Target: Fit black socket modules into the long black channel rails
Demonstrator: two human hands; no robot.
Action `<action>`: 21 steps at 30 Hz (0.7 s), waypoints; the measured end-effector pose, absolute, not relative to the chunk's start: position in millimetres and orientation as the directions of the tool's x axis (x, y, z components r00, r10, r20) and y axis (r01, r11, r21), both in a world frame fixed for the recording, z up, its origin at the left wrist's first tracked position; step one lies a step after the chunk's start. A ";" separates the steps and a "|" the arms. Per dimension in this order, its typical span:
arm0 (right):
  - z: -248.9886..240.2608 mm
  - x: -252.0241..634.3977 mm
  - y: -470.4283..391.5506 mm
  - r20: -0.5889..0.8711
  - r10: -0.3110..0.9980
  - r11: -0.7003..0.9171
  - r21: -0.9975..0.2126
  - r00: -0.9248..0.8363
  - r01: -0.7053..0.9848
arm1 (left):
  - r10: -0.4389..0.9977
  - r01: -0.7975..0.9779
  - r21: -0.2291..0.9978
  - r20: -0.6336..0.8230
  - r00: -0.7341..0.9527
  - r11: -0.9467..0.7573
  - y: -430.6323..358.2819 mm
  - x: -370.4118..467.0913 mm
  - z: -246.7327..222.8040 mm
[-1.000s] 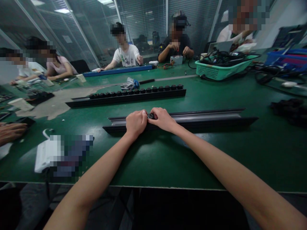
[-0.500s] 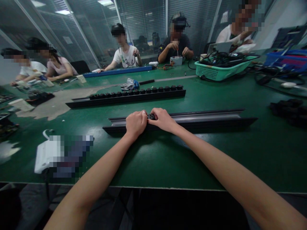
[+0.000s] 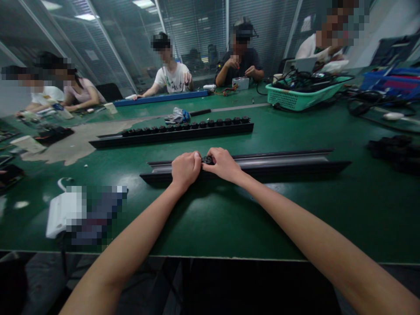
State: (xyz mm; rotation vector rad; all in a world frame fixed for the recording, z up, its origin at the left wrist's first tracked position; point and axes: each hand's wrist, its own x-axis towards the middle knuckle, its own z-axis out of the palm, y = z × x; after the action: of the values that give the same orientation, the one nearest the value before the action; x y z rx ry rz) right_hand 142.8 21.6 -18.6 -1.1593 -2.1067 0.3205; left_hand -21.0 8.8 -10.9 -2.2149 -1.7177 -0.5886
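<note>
A long black channel rail (image 3: 282,168) lies across the green table in front of me. Over its left half, my right hand (image 3: 223,164) pinches a small black part (image 3: 207,160) between thumb and fingers. Right beside it, my left hand (image 3: 186,169) is closed, its thumb at the left side of the same part; whatever its curled fingers grip is hidden. Farther back lies a second black rail (image 3: 177,134) with a row of several small black parts standing along it.
Behind the rails are a grey-blue glove (image 3: 177,116) and a green basket (image 3: 295,99) of cables. Black items (image 3: 397,151) lie at the right, a white device (image 3: 64,214) at the left. Several people sit across the green table (image 3: 229,227).
Both my hands stay almost where they were, around the small part. Across the table, a person's hand at the grey box has risen slightly.
</note>
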 end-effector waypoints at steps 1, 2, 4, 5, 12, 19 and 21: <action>-18.5 142.9 21.6 0.458 0.815 0.568 -0.514 -0.354 0.643 | 0.853 0.966 0.027 0.476 0.212 -0.256 8.7 -20.8 -10.6; -18.3 143.0 21.6 0.456 0.817 0.566 -0.513 -0.353 0.645 | 0.854 0.967 0.025 0.475 0.213 -0.255 8.6 -20.6 -10.3; -17.8 143.1 21.3 0.450 0.820 0.562 -0.515 -0.353 0.647 | 0.859 0.968 0.023 0.467 0.211 -0.250 8.4 -20.1 -9.7; -17.4 143.2 21.2 0.449 0.821 0.560 -0.516 -0.353 0.648 | 0.861 0.969 0.024 0.464 0.208 -0.247 8.3 -19.9 -9.5; -16.5 143.2 20.3 0.457 0.825 0.552 -0.524 -0.333 0.648 | 0.856 0.967 0.023 0.471 0.213 -0.253 8.4 -20.2 -10.0; -16.2 141.7 20.1 0.450 0.842 0.521 -0.537 -0.298 0.663 | 0.856 0.968 0.020 0.471 0.212 -0.250 8.8 -20.5 -10.7; -16.7 141.8 20.1 0.454 0.841 0.523 -0.538 -0.295 0.661 | 0.859 0.969 0.020 0.468 0.209 -0.247 8.7 -20.5 -10.6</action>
State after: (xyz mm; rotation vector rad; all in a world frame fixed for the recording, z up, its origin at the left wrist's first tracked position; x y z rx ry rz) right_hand 141.8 20.1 -16.7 -1.2175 -2.0499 0.3217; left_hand -20.5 8.7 -10.6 -2.2096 -1.7252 -0.5676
